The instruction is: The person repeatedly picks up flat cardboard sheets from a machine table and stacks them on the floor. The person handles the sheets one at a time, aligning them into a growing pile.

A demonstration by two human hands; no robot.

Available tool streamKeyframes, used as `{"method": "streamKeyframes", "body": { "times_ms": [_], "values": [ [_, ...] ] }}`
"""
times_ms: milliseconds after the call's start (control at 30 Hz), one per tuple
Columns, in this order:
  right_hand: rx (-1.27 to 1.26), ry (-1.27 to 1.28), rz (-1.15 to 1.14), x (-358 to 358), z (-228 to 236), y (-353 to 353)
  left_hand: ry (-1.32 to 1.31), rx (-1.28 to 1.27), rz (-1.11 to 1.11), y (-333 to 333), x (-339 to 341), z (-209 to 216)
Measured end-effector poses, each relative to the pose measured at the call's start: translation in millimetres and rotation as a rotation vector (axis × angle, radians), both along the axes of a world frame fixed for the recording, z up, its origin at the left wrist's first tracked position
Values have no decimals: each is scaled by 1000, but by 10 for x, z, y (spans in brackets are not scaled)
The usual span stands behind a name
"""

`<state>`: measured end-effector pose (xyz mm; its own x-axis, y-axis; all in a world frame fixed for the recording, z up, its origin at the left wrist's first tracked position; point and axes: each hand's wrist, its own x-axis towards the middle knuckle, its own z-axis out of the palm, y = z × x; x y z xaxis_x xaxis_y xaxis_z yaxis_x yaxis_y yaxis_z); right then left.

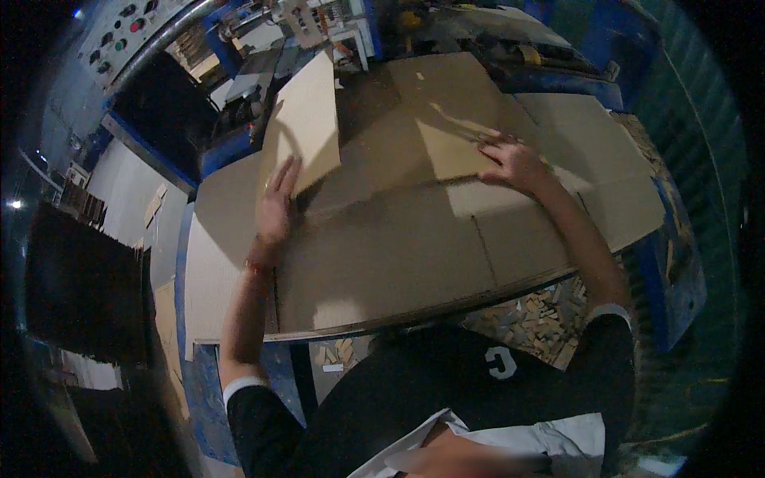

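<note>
A large brown cardboard sheet [382, 255] with creases and slots lies across the work table in front of me. At its far left a lighter cardboard flap [311, 115] stands up at a tilt. My left hand [277, 207] lies against the lower edge of that flap, its fingers stretched out. On the right, my right hand [514, 165] has its fingers and thumb bent around the edge of another raised cardboard flap [450, 151]. How firmly it grips there is hard to make out in the dim light.
A blue machine frame [227, 151] and rollers stand beyond the sheet. A control panel [119, 36] with buttons is at the upper left. Cardboard scraps [538, 323] litter the floor below the sheet's near edge. Dark stacked sheets [88, 279] stand left; a green corrugated wall [685, 175] is right.
</note>
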<state>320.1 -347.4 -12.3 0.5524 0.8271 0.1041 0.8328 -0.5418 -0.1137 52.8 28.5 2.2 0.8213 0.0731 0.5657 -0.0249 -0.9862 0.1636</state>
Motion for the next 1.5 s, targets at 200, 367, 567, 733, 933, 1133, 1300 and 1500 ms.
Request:
{"method": "streamKeyframes", "body": {
  "times_ms": [200,367,567,733,933,1133,1300,1500],
  "values": [
    [81,-147,-330,336,-168,672,-19,103,354,254,809,-8],
    [102,-165,-401,36,20,146,-88,39,172,233,174,-23],
    [372,-235,-1093,-672,-19,-1731,-82,1,949,448,-1984,-393],
    [27,-267,-1246,-700,-501,-2044,156,-195,1551,484,-2457,-702],
    [806,6,-1140,-456,-417,-1901,-280,-388,1243,263,-2152,-526],
    [2257,-181,-746,-130,-460,-2018,-1020,-494,902,251,-2210,-367],
    [2057,496,-270,186,-216,-2709,-1262,-767,806,504,-2540,-460],
    [1610,465,-595,241,780,-2583,-1080,-1063,514,842,-2774,-849]
  ]
}}
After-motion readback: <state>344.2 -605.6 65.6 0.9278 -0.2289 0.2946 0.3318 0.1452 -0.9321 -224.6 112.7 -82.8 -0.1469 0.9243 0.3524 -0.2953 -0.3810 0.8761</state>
